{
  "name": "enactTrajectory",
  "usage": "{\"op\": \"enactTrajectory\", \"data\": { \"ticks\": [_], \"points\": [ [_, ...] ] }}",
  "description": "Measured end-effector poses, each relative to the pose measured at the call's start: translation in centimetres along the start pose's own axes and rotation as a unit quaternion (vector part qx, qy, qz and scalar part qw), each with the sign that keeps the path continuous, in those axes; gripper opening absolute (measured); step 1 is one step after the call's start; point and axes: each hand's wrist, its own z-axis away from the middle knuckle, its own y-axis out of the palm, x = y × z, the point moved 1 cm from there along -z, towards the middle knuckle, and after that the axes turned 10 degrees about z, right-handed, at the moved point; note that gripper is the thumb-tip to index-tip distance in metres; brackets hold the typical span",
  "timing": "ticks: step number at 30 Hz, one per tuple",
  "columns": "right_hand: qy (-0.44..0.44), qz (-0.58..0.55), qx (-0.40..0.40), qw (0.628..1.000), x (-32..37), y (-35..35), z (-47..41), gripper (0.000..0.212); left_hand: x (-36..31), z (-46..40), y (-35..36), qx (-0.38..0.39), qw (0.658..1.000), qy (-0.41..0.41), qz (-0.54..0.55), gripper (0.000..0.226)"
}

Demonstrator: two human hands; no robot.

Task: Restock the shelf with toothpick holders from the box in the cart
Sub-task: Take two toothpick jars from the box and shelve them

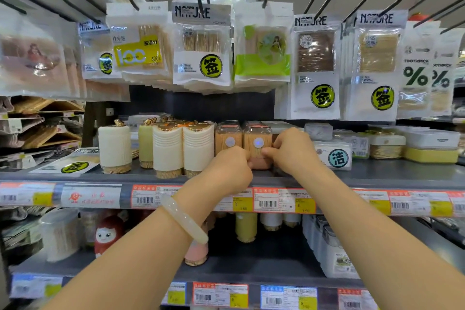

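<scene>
A clear toothpick holder [258, 145] with a pink base and a round blue sticker stands on the grey middle shelf [377, 176]. My left hand [230, 168] and my right hand [292, 150] both grip its lower part, one from each side, fingers curled. A matching holder [228, 139] stands just to its left, more of the same behind. The box and the cart are out of view.
White ribbed holders [182, 150] crowd the shelf to the left, boxed toothpick packs [334, 156] to the right. Bags of toothpicks [201, 45] hang on pegs overhead. The lower shelf carries more holders [246, 226] and a red doll-shaped one [108, 234].
</scene>
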Motion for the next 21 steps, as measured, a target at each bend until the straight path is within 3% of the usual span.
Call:
{"op": "enactTrajectory", "data": {
  "ticks": [7, 21],
  "points": [
    [0.013, 0.001, 0.007, 1.000, -0.2, 0.5, -0.3, 0.045, -0.2, -0.9, -0.3, 0.014, 0.999, -0.011, -0.038, 0.031],
    [0.008, 0.018, 0.011, 1.000, 0.1, 0.0, 0.6, 0.031, 0.4, -0.5, -0.1, -0.020, 0.999, 0.033, -0.020, 0.019]
  ]
}}
